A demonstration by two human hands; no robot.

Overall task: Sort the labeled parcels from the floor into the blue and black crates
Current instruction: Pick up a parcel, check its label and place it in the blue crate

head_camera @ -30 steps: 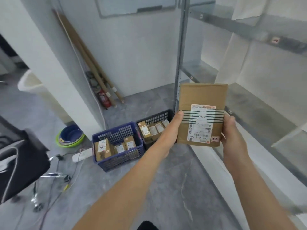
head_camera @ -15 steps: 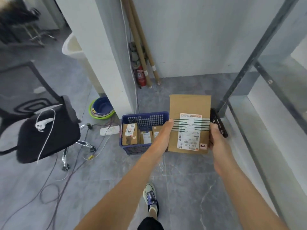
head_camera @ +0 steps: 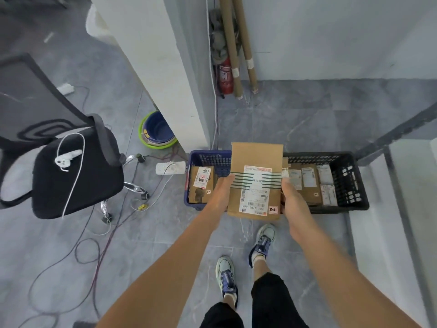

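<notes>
Side by side on the floor (head_camera: 295,124), blue crate (head_camera: 203,159) and black crate (head_camera: 350,185), white pillar (head_camera: 165,79) just behind the blue one, bare floor beyond the black. Above the crates' shared edge, labeled parcel (head_camera: 256,178), gripped at both side edges by left hand (head_camera: 221,192) and right hand (head_camera: 292,197), thumbs in front.

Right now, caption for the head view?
Left hand and right hand hold a labeled parcel above blue crate and black crate.

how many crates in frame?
2: blue crate on the floor left of the held parcel, black crate right of it. The parcel hides part of each.
</notes>
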